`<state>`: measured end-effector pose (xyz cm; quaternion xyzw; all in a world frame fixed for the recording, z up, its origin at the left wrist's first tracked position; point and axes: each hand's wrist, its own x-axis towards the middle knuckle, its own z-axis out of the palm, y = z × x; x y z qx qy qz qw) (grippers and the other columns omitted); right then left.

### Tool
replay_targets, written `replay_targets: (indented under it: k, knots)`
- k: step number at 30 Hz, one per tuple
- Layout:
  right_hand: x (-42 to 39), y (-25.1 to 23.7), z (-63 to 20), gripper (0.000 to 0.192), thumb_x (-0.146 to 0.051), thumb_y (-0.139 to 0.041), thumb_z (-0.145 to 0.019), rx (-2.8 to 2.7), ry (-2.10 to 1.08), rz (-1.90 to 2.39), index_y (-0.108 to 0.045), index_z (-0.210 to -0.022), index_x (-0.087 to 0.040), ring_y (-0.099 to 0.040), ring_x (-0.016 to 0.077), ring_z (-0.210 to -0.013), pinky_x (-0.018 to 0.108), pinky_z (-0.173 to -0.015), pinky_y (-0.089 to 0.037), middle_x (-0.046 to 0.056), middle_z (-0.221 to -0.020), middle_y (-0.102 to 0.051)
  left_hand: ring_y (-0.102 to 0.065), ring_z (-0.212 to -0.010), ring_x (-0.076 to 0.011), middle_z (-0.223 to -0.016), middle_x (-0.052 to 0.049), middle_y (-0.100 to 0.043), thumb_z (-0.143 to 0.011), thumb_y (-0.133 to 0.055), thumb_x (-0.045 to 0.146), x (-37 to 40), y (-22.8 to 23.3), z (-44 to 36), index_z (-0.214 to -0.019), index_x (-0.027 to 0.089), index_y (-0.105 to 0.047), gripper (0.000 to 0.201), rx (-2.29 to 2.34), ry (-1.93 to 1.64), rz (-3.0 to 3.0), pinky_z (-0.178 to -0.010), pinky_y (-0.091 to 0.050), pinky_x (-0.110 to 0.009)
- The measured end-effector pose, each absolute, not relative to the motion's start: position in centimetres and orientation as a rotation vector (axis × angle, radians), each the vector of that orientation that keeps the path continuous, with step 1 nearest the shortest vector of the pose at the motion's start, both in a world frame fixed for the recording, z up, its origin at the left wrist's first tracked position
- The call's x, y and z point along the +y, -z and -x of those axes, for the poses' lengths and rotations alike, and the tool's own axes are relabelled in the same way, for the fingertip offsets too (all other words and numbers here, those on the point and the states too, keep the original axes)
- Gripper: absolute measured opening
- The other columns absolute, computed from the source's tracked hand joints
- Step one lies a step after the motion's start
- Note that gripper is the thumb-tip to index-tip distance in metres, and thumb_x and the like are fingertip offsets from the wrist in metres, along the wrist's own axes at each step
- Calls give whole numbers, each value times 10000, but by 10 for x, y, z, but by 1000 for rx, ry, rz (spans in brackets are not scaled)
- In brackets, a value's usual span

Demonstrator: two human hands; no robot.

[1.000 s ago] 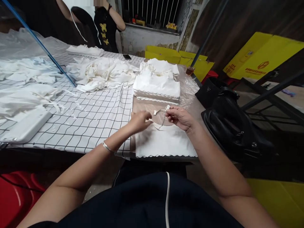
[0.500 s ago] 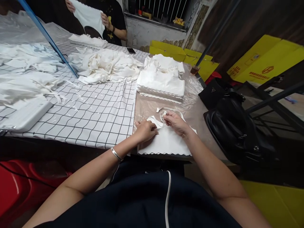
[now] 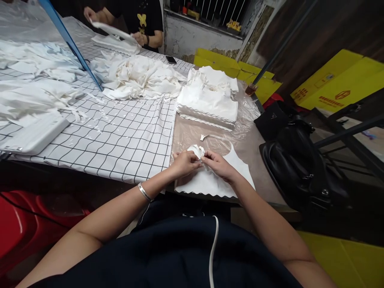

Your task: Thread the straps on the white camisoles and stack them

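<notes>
White top lies at the near edge of the table, wavy hem pointing to six o'clock, and both hands are on it! From my far-off seat I've got the left hand coming in from eight o'clock, thumb and fingers pinched on a bunched bit of white fabric at the top's ten o'clock corner, a silver bracelet on the forearm. And the right hand reaches in from four, closed too, nipping that same bunch, the two sets of fingertips almost meeting; the detail between them is too small for me to make out. At one o'clock from the pinch, a thin strap arcs over the table! Straight up at twelve, a stack of white clothes, wavy edges towards me. Swing round to ten: checked cloth dotted with white scraps, and beyond it a rumpled heap of white fabric. Phone at eleven, and farther out that way another person in a black shirt holds a white piece in two hands! Over at three, a black bag, and at two, a tilted yellow box
</notes>
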<state>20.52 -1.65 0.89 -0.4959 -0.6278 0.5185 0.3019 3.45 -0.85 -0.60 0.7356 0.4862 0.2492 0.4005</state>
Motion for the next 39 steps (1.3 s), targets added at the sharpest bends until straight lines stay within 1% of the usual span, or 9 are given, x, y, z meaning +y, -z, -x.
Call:
replay_targets:
  k: [3,9,14,20,22,26,29,34,39]
  knots:
    - [-15,-4,-206,324,-502,-617,-779,-1703,-1340,1334,-523,-813,-194,-483,166,-727,277,-654,-381,-8,-781,-516,-546,-894,-216,-780,-29,-641,-803,-710,248,-8,6,-34,-595,148,-601,255,1238,-628,-1859,-900,-312,-428]
    - [-17,-2,-205,324,-498,-616,-793,-1667,-1422,1295,-532,-849,-190,-511,181,-788,297,-716,-397,3,-832,-543,-541,-952,-235,-797,-27,-643,-792,-711,261,-9,3,-34,-578,150,-587,271,1261,-609,-1859,-947,-270,-472]
    - [-19,-1,-205,328,-505,-622,-785,-1678,-1389,1310,-533,-831,-192,-498,170,-767,291,-712,-394,-3,-805,-526,-545,-963,-233,-806,-24,-652,-799,-709,281,-9,5,-35,-576,149,-589,285,1278,-616,-1856,-960,-266,-481]
    - [-20,-2,-206,360,-529,-638,-793,-1635,-1336,1331,-502,-792,-195,-458,154,-703,265,-624,-379,-13,-755,-486,-549,-985,-237,-816,-25,-662,-787,-735,282,-9,6,-34,-629,156,-634,226,1262,-614,-1843,-985,-248,-503]
    - [-19,-3,-204,358,-529,-640,-799,-1638,-1328,1314,-511,-806,-195,-464,155,-710,267,-633,-385,-11,-764,-491,-550,-986,-239,-809,-25,-658,-784,-736,268,-10,6,-34,-618,154,-625,230,1265,-617,-1845,-986,-246,-506]
    - [-19,0,-202,335,-519,-619,-807,-1715,-1241,1322,-528,-805,-197,-484,168,-762,286,-701,-394,1,-805,-510,-555,-938,-224,-777,-18,-640,-801,-710,288,-10,8,-35,-567,147,-579,303,1268,-632,-1859,-975,-259,-489]
    - [-21,4,-203,331,-521,-594,-812,-1745,-1223,1338,-525,-808,-197,-484,173,-783,291,-717,-393,5,-813,-515,-554,-917,-218,-745,-11,-623,-793,-710,299,-10,10,-35,-548,147,-563,324,1271,-646,-1866,-971,-270,-470]
    - [-24,3,-208,299,-491,-567,-825,-1798,-1138,1368,-499,-778,-203,-471,172,-736,291,-666,-388,1,-782,-483,-555,-966,-231,-752,-8,-638,-786,-717,276,-12,11,-36,-575,156,-602,269,1280,-659,-1843,-998,-252,-477]
    - [-25,-2,-214,252,-453,-557,-793,-1888,-934,1435,-521,-748,-208,-484,191,-751,308,-662,-399,15,-786,-488,-560,-999,-245,-791,-17,-664,-806,-712,286,-11,9,-37,-634,166,-650,218,1292,-639,-1850,-1018,-250,-508]
